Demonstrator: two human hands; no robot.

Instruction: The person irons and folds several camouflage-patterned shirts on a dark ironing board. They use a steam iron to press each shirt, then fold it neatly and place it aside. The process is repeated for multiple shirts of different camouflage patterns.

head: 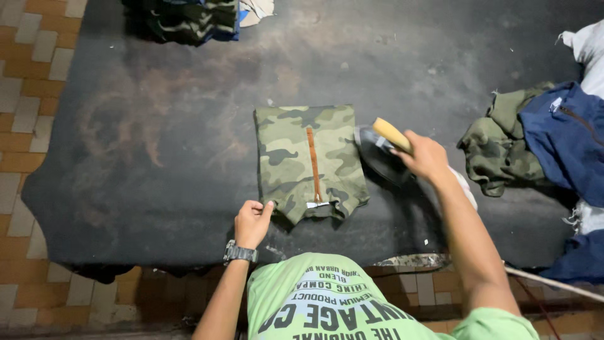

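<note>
A folded camouflage garment point(296, 157) with an orange zip down its middle lies in the centre of a dark padded ironing surface point(157, 138). My left hand point(252, 221), with a wristwatch, pinches the garment's near left corner. My right hand point(425, 156) grips the pale wooden handle of a dark flat iron point(377, 154), which rests on the surface just right of the garment.
A heap of camouflage and blue clothes point(535, 145) lies at the right, with white cloth behind it. A stack of folded camouflage garments point(192, 19) sits at the far edge. Tiled floor point(25, 94) borders the left and near sides. A cord runs at lower right.
</note>
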